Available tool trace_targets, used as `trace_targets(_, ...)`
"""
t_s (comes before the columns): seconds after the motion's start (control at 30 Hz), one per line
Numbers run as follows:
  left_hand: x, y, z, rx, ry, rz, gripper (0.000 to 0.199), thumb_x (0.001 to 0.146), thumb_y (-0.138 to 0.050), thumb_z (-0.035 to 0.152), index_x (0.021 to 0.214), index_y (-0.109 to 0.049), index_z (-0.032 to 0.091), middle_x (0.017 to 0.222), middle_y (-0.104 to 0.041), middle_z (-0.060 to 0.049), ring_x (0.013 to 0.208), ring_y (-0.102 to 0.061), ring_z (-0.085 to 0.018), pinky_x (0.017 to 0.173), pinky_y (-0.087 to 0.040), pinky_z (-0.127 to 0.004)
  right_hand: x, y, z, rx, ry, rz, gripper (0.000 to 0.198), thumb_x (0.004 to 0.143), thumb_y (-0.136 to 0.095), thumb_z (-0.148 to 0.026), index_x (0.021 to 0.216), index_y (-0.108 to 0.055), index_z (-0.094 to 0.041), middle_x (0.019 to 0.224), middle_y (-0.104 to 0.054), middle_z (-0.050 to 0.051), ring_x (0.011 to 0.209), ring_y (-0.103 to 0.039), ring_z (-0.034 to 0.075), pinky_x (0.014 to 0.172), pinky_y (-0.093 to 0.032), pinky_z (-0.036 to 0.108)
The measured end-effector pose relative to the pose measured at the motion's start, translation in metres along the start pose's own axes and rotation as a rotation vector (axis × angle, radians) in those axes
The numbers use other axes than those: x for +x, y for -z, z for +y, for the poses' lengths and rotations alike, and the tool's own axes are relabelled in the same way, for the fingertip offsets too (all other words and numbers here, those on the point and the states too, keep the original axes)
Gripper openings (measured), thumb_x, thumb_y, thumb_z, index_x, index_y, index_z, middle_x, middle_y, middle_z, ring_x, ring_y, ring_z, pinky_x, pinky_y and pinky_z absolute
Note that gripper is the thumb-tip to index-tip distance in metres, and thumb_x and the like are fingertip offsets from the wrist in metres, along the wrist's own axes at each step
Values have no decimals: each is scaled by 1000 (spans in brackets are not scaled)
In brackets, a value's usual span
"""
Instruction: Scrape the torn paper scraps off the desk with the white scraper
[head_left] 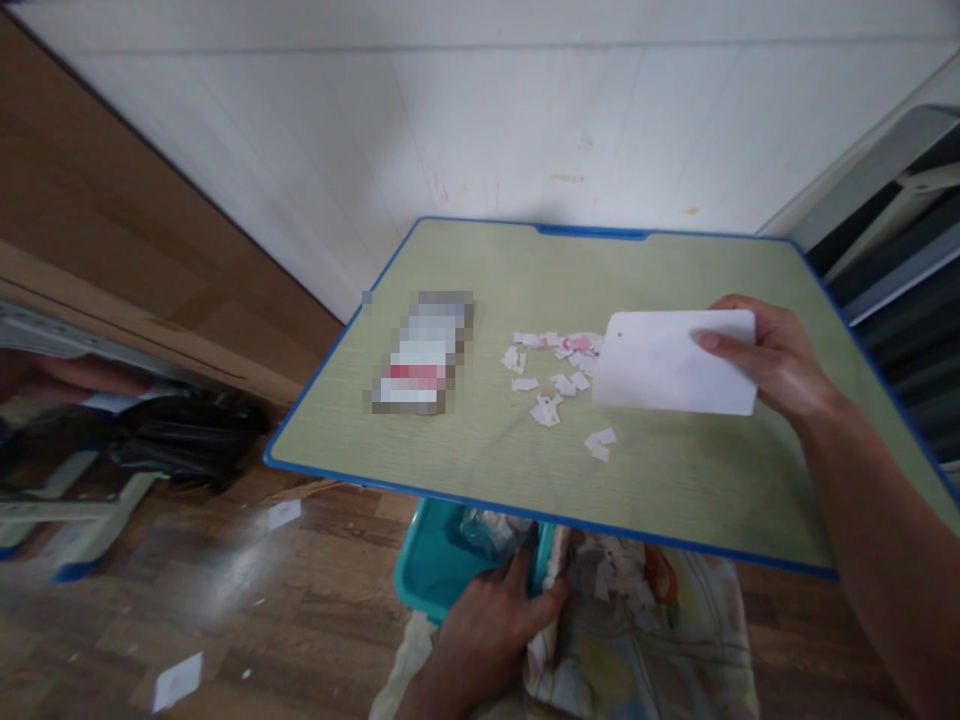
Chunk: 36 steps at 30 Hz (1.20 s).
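Note:
My right hand point(784, 355) grips a blank white card point(667, 365) by its right end, thumb on top. The card has rounded left corners and a small dark hole near the upper left one. It is held over the right part of the table, its left edge by scattered torn paper pieces point(566, 384). Below the table's front edge, my left hand point(491, 625) is closed around the right rim of a teal basin point(424, 570). Its fingers reach inside, and the thumb stays outside. Crumpled clear plastic point(491, 530) lies in the basin.
A pixelated phone-shaped object point(420, 355) lies left on the blue-edged table point(487, 260). Patterned cloth point(652, 650) below bears more paper scraps point(611, 575). Paper pieces point(178, 680) lie on the wooden floor. A black bag point(187, 435) and a folding frame point(105, 510) stand left.

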<state>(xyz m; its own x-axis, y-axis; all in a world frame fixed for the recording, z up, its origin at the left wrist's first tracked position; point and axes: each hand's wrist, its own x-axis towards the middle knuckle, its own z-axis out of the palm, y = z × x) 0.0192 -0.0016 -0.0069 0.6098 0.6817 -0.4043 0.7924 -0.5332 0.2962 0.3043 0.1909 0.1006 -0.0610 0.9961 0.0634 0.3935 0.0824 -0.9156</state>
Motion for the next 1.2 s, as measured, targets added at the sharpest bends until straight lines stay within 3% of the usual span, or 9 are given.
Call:
trace_targets(0.23, -1, 1, 1, -4, 1, 20, 70, 66, -51, 10, 120, -13, 34, 129, -14, -18, 87, -49, -26, 67, -39, -36, -1, 6, -5, -44, -64, -232, 18, 63, -60, -32, 67, -50, -17, 50, -44, -5, 40, -42, 5, 34, -27, 17)
trace_targets(0.43, -1, 2, 1, -10, -1, 17, 70, 67, -53, 14, 121, -12, 35, 130, -14, -17, 86, -49, -26, 66, -39, -37, -2, 14, -6, -52, -52, -182, 16, 63, -59, -31, 65, -51, -18, 50, -44, -4, 39, -42, 6, 34, -27, 17)
trace_targets(0.57, 0, 1, 0, -2, -6, 31, 68, 68, -52, 14, 121, -14, 34, 127, -18, -18, 86, -49, -27, 66, -39, -37, -3, 16, -5, -55, -89, -334, 17, 62, -60, -32, 65, -51, -17, 48, -45, -4, 38, -41, 6, 34, -26, 18)
trace_targets(0.7, 0, 0, 0, 2, -4, 22, 65, 69, -51, 14, 120, -16, 33, 127, -21, -17, 86, -49, -27, 65, -40, -37, -2, 14, -4, -25, -63, -255, 17, 64, -59, -31, 68, -51, -18, 50, -44, -4, 39, -41, 6, 34, -26, 17)
trace_targets(0.87, 0, 3, 2, 4, 10, -1, 63, 69, -50, 13, 120, -19, 33, 129, -18, -16, 86, -50, -26, 67, -39, -37, -1, 11, -3, -77, -85, -404, 18, 63, -59, -32, 68, -52, -17, 50, -45, -4, 42, -43, 6, 36, -28, 17)
trace_targets(1.07, -1, 7, 2, -19, -10, 18, 60, 71, -51, 16, 120, -19, 33, 128, -21, -16, 90, -48, -27, 69, -39, -38, -4, 16, -5, -13, -77, -273, 16, 62, -60, -31, 64, -51, -18, 47, -44, -5, 38, -40, 6, 33, -25, 17)
trace_targets(1.2, -1, 8, 3, -25, -1, 27, 61, 70, -50, 14, 120, -20, 34, 127, -23, -15, 91, -48, -28, 68, -40, -38, -5, 22, -6, -35, -95, -346, 15, 62, -61, -30, 64, -52, -18, 48, -45, -4, 39, -42, 6, 34, -27, 17)
